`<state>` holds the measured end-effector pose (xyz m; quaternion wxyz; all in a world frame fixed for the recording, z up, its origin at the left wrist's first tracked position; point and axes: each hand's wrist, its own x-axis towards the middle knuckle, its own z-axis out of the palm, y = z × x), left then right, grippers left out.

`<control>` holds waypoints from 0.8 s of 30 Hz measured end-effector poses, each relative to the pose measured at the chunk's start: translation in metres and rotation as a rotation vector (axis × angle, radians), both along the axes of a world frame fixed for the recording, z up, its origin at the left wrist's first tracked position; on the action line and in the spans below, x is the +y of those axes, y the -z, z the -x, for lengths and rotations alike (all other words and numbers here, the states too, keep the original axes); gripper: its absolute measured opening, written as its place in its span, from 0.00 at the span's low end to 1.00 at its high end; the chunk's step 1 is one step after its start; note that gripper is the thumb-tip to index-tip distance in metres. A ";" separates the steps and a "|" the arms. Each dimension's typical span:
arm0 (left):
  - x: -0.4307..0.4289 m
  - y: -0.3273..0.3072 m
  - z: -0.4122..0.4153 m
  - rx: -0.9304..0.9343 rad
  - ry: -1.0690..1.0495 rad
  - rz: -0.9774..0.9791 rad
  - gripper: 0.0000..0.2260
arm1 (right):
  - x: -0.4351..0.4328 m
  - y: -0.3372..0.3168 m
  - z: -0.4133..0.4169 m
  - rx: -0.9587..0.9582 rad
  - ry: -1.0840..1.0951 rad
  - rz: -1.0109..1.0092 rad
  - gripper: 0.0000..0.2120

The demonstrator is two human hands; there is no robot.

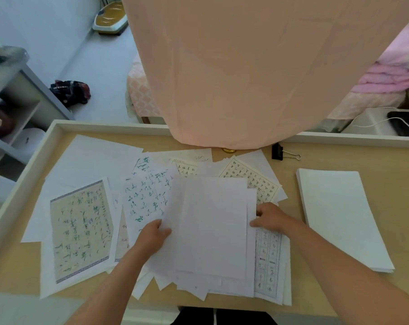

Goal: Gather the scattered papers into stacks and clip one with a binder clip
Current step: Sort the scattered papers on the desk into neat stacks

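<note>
Both bare forearms stretch in from the bottom of the view and slant inward over the table (335, 158), meeting at a loose pile of blank sheets (213, 228) in the middle. The left hand (152, 235) is at the pile's left edge, with the thumb on top of the paper and the fingers curled round the edge, so it holds the pile. The right hand (272, 218) is at the opposite edge, knuckles up, fingers bent down onto the paper and thumb pointing in toward the sheets; it grips that side as well. The pile is uneven, with corners fanning out at the near end, and it lies on top of other sheets.

The scattered papers (81, 231), many covered in green and dark handwriting, spread across the left and centre of the table, overlapping one another, some under the pile. A neat stack (339, 216) of white paper lies on the right side of the table, apart from the right hand. The binder clip (277, 152), black with a wire handle, rests on the table near the far rim, beyond both the papers and the neat stack, and neither hand touches it. A peach cloth (245, 66) hangs over the far edge of the table
</note>
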<state>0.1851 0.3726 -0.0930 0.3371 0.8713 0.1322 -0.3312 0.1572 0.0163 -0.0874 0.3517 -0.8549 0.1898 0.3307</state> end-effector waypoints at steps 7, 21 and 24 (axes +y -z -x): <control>0.007 0.002 0.016 0.041 -0.231 0.118 0.19 | -0.023 -0.003 0.009 -0.202 0.479 -0.049 0.13; -0.037 0.000 0.029 0.250 -0.300 0.249 0.16 | 0.068 0.008 0.014 -0.064 0.289 -0.160 0.25; -0.023 0.004 0.034 0.205 -0.346 0.229 0.16 | 0.082 0.008 0.013 0.019 0.034 -0.203 0.24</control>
